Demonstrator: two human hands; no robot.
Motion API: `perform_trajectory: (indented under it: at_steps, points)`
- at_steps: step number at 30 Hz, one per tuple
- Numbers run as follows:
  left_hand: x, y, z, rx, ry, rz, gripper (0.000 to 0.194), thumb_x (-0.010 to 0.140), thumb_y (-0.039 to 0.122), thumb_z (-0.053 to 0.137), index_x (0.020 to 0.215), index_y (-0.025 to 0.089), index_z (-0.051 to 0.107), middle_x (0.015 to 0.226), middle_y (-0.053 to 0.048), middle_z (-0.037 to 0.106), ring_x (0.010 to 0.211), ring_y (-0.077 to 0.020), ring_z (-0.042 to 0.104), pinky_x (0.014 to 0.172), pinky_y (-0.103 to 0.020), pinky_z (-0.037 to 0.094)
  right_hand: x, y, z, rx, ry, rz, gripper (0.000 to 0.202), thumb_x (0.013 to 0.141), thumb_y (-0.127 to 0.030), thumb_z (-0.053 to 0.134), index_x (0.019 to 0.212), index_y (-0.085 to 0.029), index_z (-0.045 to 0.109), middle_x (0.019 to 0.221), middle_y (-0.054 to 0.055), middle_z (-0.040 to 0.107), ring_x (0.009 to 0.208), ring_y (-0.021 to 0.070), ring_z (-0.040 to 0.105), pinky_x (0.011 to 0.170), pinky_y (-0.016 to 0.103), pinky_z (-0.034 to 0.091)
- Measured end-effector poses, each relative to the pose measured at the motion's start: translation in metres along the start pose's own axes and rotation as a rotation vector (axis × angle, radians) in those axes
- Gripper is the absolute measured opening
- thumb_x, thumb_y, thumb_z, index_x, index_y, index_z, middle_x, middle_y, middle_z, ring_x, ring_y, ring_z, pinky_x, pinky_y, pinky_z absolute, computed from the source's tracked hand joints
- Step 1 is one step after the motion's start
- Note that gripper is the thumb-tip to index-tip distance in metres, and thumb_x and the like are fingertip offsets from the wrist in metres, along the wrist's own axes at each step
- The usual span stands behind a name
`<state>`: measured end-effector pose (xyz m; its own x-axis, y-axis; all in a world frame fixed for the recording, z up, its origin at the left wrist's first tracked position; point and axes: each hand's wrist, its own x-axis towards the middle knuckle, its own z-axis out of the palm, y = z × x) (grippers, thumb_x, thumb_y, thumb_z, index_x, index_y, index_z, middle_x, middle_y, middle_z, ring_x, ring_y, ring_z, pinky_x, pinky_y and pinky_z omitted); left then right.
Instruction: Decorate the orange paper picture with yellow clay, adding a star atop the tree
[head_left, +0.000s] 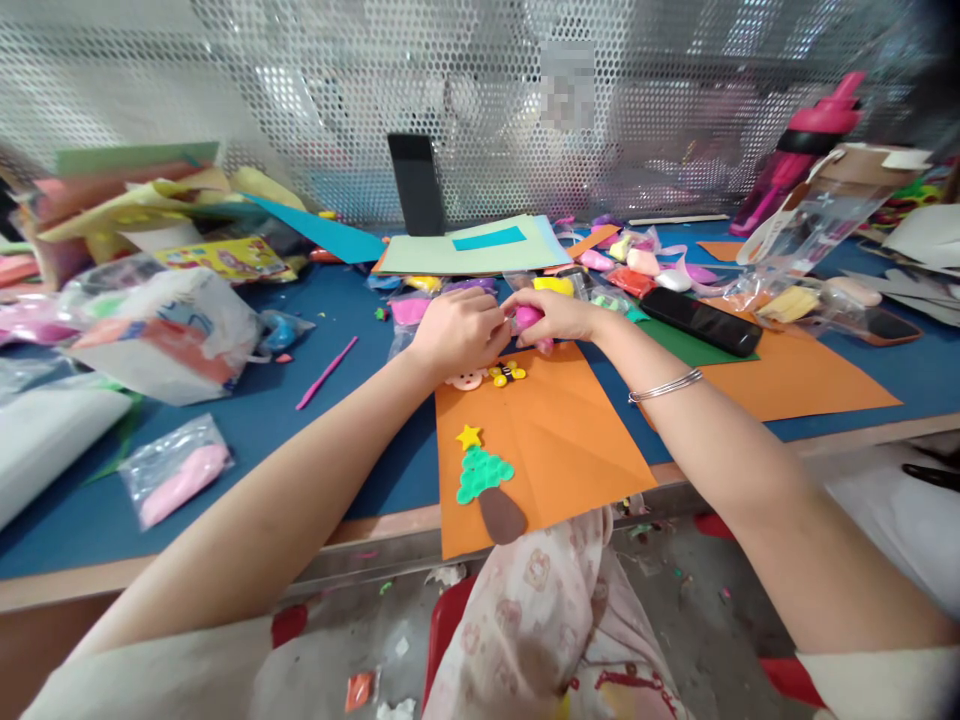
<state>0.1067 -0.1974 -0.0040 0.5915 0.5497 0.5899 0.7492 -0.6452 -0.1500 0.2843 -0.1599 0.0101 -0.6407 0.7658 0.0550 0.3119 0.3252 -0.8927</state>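
Note:
Over the far edge of an orange paper sheet [577, 430], my two hands are close together. My right hand [562, 315] is closed around a lump of pink modelling clay [527, 319]. Beside it, my left hand [463, 328] has its fingers curled in, the tips hidden from view against the clay. Just below my hands, a pale clay face [469, 381], partly covered, and a yellow-and-black clay bee [508, 374] lie on the sheet. Nearer to me are a yellow star [469, 437], a green clay tree top [484, 474] and a brown trunk [502, 514].
On the blue table lie a magenta modelling stick [327, 374], bagged pink clay [184, 483] and a black phone [701, 320]. Another phone [416, 184] leans upright at the perforated metal screen [315, 90]. Bottles [806, 150] stand at right, a plastic bag [176, 335] at left.

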Motion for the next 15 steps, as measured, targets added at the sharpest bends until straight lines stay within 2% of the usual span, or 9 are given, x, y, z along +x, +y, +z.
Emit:
perform_trajectory:
  at_steps: [4,7,11,13,15]
  points:
    - [-0.001,0.0,0.0,-0.033,-0.002,-0.03,0.027,0.083,0.031,0.041,0.075,0.017,0.062,0.069,-0.008,0.062,0.071,-0.0218,0.058,0.06,-0.032,0.042,0.009,0.009,0.004,0.075,0.193,-0.037,0.008,0.062,-0.016,0.059,0.069,-0.018,0.058,0.055,-0.004,0.049,0.051,0.0113,0.043,0.055,0.026,0.037]
    - [-0.003,0.002,0.0,-0.072,-0.007,-0.039,0.028,0.081,0.034,0.044,0.095,0.016,0.061,0.086,-0.009,0.064,0.082,-0.0239,0.06,0.067,-0.034,0.046,0.014,0.013,0.007,0.191,0.306,-0.07,0.007,0.067,-0.023,0.052,0.073,-0.02,0.051,0.059,-0.003,0.047,0.054,0.0129,0.043,0.055,0.027,0.037]
    - [-0.003,0.005,0.001,-0.127,-0.007,-0.055,0.048,0.081,0.042,0.049,0.12,0.015,0.049,0.115,-0.013,0.058,0.104,-0.027,0.057,0.078,-0.036,0.049,0.014,0.01,0.012,0.321,0.334,-0.099,0.012,0.068,-0.027,0.047,0.078,-0.02,0.047,0.063,-0.002,0.044,0.056,0.0134,0.045,0.054,0.026,0.037]
    - [-0.003,0.006,0.002,-0.151,-0.003,-0.072,0.054,0.079,0.044,0.054,0.124,0.015,0.044,0.125,-0.014,0.052,0.112,-0.0276,0.054,0.082,-0.035,0.049,0.013,0.008,0.017,0.355,0.335,-0.101,0.014,0.068,-0.027,0.046,0.08,-0.02,0.046,0.063,-0.002,0.044,0.058,0.0132,0.047,0.056,0.026,0.039]
    - [-0.002,0.007,0.002,-0.173,0.008,-0.102,0.052,0.079,0.042,0.056,0.123,0.016,0.045,0.127,-0.014,0.05,0.113,-0.0272,0.054,0.083,-0.035,0.049,0.011,0.005,0.022,0.37,0.334,-0.097,0.021,0.069,-0.026,0.048,0.088,-0.019,0.045,0.065,-0.003,0.046,0.06,0.0128,0.049,0.059,0.026,0.042]
